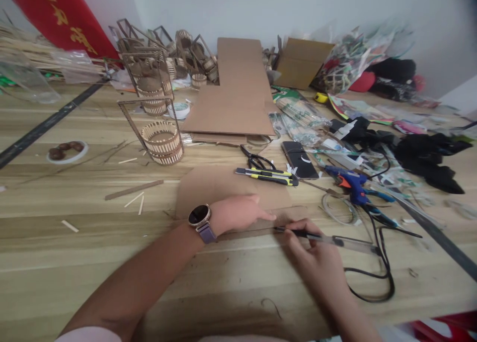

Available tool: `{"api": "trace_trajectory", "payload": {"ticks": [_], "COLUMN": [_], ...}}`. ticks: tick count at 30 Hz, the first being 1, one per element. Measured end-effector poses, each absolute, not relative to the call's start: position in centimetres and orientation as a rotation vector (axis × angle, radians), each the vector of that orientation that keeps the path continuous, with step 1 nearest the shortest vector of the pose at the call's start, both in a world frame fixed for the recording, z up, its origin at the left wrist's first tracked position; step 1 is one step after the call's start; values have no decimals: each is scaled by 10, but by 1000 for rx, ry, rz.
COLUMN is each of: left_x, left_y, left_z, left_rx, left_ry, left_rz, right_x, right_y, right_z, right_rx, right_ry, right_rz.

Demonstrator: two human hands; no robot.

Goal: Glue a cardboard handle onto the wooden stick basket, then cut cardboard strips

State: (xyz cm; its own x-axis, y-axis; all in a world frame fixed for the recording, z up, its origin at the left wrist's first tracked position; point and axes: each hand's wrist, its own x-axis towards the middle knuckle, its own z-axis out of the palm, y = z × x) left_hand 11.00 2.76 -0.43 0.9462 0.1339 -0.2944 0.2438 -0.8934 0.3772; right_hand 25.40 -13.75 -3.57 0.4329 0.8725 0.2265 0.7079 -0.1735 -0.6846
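My left hand (240, 212) lies flat, fingers stretched out, pressing on a piece of brown cardboard (219, 185) and on a clear ruler (350, 242) along its near edge. A round watch (199, 215) sits on that wrist. My right hand (311, 255) is closed round a thin dark pen or blade (298, 232), whose tip touches the cardboard edge beside the ruler.
A yellow utility knife (266, 175), scissors (255, 160), a phone (299, 159) and a blue glue gun (352, 183) with its black cord lie just beyond. Wooden slat baskets (162, 140), large cardboard sheets (236, 91) and a box (301, 61) stand farther back. Clutter fills the right side.
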Motion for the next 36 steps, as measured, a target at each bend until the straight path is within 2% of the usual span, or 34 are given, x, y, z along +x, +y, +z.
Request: {"api": "trace_trajectory", "payload": {"ticks": [10, 26, 31, 36], "left_x": [110, 151, 152, 155], "left_y": [25, 15, 18, 19], "left_z": [-4, 17, 13, 6], "left_rx": [2732, 2755, 2733, 2721], "left_ry": [273, 211, 216, 273], "left_rz": [-345, -522, -469, -477], "right_x": [303, 262, 261, 305], "right_y": [-152, -142, -142, -149], "right_z": [-26, -33, -31, -26], "right_rx": [-2141, -1850, -1796, -1883], "right_ry": [-1077, -1255, -1271, -1257], "right_rz": [69, 355, 346, 183]}}
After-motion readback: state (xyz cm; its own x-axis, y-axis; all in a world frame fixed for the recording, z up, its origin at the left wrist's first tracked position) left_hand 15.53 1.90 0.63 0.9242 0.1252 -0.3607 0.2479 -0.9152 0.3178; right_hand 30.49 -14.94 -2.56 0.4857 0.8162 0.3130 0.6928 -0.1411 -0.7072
